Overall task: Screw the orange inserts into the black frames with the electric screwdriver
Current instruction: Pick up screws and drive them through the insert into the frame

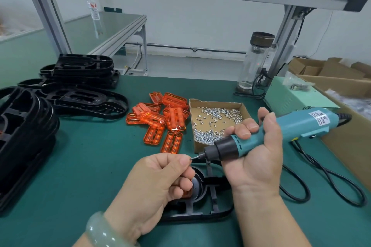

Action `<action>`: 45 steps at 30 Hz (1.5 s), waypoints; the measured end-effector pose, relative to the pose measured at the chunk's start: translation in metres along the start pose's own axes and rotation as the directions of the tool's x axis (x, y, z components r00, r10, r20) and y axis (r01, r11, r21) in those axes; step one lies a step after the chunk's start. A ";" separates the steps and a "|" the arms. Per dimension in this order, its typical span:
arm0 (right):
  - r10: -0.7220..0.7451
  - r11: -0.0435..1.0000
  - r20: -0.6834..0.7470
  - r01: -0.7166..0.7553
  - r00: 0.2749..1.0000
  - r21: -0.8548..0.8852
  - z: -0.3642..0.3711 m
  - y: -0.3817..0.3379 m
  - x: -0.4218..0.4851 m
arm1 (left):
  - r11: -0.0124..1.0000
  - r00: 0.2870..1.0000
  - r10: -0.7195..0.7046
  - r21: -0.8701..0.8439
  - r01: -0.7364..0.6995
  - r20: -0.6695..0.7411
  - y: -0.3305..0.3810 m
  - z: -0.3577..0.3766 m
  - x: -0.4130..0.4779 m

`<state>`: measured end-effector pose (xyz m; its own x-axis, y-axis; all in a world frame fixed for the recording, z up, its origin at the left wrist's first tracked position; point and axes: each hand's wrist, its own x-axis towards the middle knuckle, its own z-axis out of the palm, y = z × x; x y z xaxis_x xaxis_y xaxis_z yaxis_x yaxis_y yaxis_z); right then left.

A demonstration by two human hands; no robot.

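Here, a cardboard tray of loose silver screws beside orange inserts.

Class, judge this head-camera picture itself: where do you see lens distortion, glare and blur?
Head view: the wide lens makes the frame posts lean apart; the far bench top shows pale glare, the bottle on it looks soft; light is even, shadows faint; the electric screwdriver in the right hand and the screw pinched by the left hand are sharp.

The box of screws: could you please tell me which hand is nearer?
Right. The right hand overlaps the box's near right corner; the left hand sits closer to the person.
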<state>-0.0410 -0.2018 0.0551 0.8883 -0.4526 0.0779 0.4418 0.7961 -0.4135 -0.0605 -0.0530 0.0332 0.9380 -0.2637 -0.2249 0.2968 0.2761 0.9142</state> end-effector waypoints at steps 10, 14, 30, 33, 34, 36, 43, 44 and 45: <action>-0.050 0.998 0.038 0.052 0.998 -0.032 0.001 0.005 -0.005 | 0.938 0.983 0.177 0.309 -0.158 -0.037 0.002 -0.005 0.001; -0.044 0.998 0.052 0.046 0.998 -0.036 0.000 0.004 -0.004 | 0.901 0.976 0.217 0.383 -0.203 0.006 0.008 -0.009 0.000; -0.010 0.993 0.048 0.016 0.999 -0.120 -0.008 -0.001 0.002 | 0.342 0.992 0.073 0.932 -0.118 0.099 0.009 -0.066 0.008; 0.022 0.988 0.077 -0.010 0.997 -0.157 -0.008 0.000 0.002 | 0.344 0.984 0.110 0.923 -0.170 0.140 0.001 -0.057 0.010; 0.025 0.983 0.085 -0.009 0.996 -0.184 -0.008 0.001 0.002 | 0.349 0.981 0.121 0.919 -0.183 0.149 -0.002 -0.055 0.010; 0.009 0.967 0.107 0.019 0.994 -0.254 -0.007 0.003 0.001 | 0.357 0.979 0.130 0.914 -0.191 0.154 -0.005 -0.052 0.011; 0.020 0.921 0.238 0.075 0.971 -0.383 0.001 0.015 -0.004 | 0.349 0.982 0.125 0.920 -0.179 0.144 -0.007 -0.054 0.013; 0.021 0.913 0.253 0.084 0.967 -0.398 0.002 0.017 -0.005 | 0.353 0.982 0.126 0.919 -0.175 0.139 -0.007 -0.054 0.013; 0.024 0.906 0.263 0.089 0.965 -0.413 0.003 0.019 -0.006 | 0.355 0.983 0.127 0.919 -0.173 0.136 -0.007 -0.055 0.013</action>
<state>-0.0376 -0.1831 0.0494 0.9005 -0.3117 0.3032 0.4283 0.5153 -0.7423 -0.0408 -0.0079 0.0055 0.9350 -0.3496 -0.0591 -0.2213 -0.7055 0.6733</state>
